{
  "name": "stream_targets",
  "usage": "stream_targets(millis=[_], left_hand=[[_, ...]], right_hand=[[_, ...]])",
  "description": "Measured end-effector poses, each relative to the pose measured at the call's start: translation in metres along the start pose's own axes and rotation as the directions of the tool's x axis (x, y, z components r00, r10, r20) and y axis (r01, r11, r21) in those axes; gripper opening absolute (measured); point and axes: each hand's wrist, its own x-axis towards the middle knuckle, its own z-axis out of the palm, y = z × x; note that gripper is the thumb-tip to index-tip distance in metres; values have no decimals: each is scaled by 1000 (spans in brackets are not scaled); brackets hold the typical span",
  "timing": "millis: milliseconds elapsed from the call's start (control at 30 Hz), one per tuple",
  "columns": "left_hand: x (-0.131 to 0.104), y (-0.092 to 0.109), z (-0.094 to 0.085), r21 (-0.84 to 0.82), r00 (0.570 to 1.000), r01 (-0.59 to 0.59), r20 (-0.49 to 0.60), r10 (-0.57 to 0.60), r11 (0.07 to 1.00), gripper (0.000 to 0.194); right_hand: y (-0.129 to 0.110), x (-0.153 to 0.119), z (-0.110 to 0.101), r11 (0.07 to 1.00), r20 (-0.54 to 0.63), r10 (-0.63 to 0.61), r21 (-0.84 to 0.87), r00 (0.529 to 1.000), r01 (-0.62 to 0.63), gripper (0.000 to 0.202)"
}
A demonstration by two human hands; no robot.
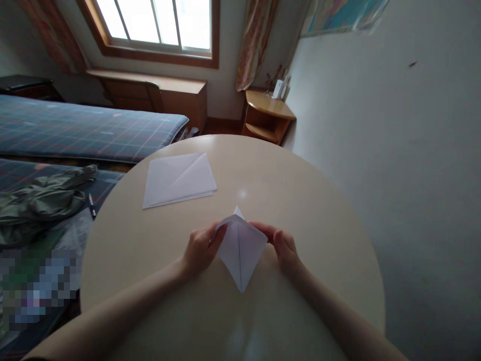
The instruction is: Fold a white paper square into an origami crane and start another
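Note:
A white folded paper [242, 255], shaped like a kite with a crease down its middle, is held above the round table with one point toward me. My left hand [203, 246] pinches its upper left edge between thumb and fingers, and the paper bends a little there. At the right corner, my right hand [283, 245] has its fingers behind the paper and its thumb beside the edge. A small peak of paper rises at the far end. Part of the right fingers is hidden by the paper.
The round cream table [319, 210] carries a stack of white paper [180, 180] at its far left. Beds with plaid mattresses [90, 128] stand to the left, with a crumpled green cloth [45, 200] and a pen [92, 206]. A corner shelf [268, 108] and white wall [413, 165] are beyond.

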Motion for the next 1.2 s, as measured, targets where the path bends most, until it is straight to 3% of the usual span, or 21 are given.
stream_targets(millis=[100,233,533,667,900,1200], left_hand=[[1,1,-1,-7,1000,-4,2,4,1000,33],[2,2,-1,-13,1000,-1,7,1,1000,34],[-1,2,-1,3,1000,-20,23,20,1000,33],[-1,4,0,-15,996,-88,10,89,996,32],[0,4,2,-53,978,-209,-8,209,977,27],[-1,5,-1,-110,970,-229,57,236,967,28]], right_hand=[[1,4,-3,993,71,71,86,995,-77,50],[0,9,-6,991,179,108,55,978,-120,58],[6,9,-3,997,249,63,-62,967,-50,77],[3,7,3,979,207,57,-203,977,-14,84],[-10,3,17,872,95,-39,-483,995,80,75],[-16,3,29,802,-36,-89,-595,995,51,42]])
